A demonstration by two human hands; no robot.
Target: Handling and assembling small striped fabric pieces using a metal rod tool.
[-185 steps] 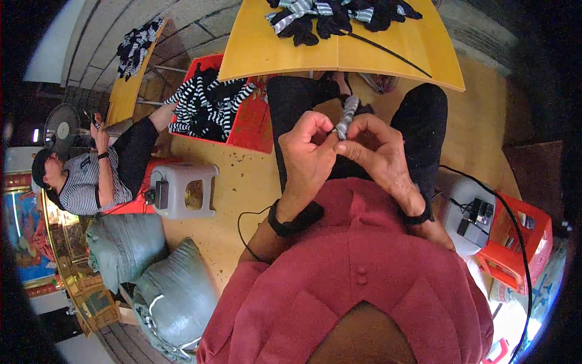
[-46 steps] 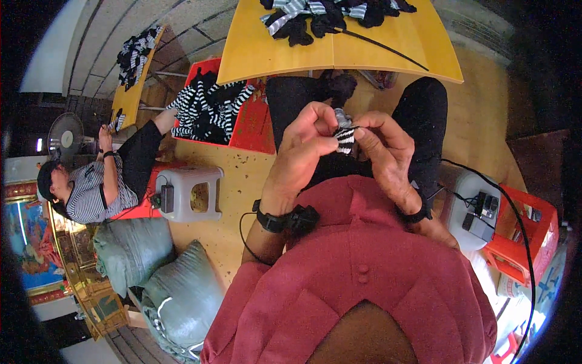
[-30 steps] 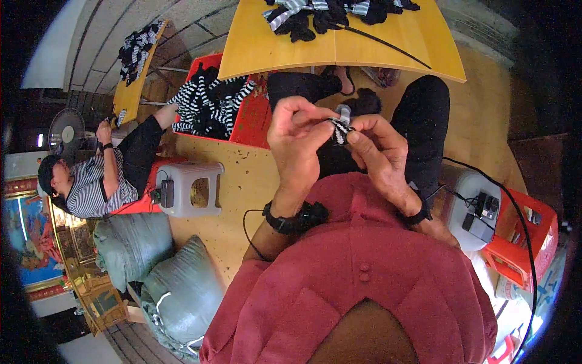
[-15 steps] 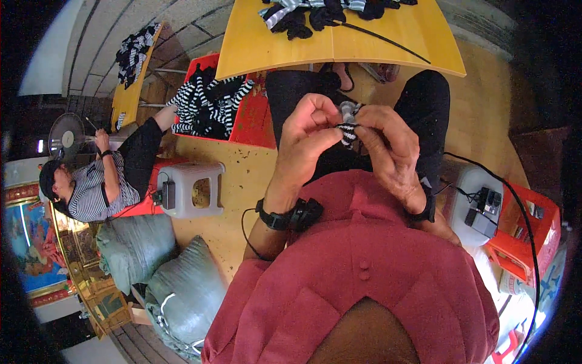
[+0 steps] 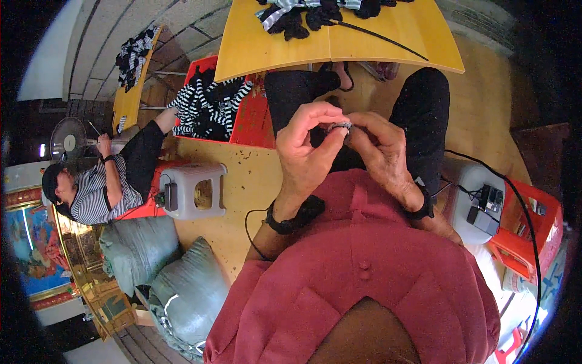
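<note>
Person in a dark red top is sitting at a yellow desk point(image 5: 376, 51), both hands working out in front, over the lap and short of the desk edge. Left hand point(image 5: 303, 151) is pinching a small grey-and-black fabric piece point(image 5: 342, 125), thumb and fingers clamped on it. Right hand point(image 5: 386, 148) is gripping the same piece from the other side, fingers clamped too. The two hands are nearly meeting; they're covering most of the piece, so I'm not making out its full shape. Up on the desk, black and striped fabric pieces point(image 5: 294, 17) are lying in a loose heap, a thin black rod point(image 5: 382, 39) pointing away from it. Beyond the left knee, a red box point(image 5: 257, 118) is holding black-and-white striped pieces point(image 5: 209, 106). Over on the left, a co-worker point(image 5: 103, 188) in a striped top is sitting near a fan point(image 5: 68, 141). Greenish sacks point(image 5: 188, 291) are lying behind. A grey stool point(image 5: 476, 200) is standing on the right, carrying small black devices point(image 5: 485, 203).
</note>
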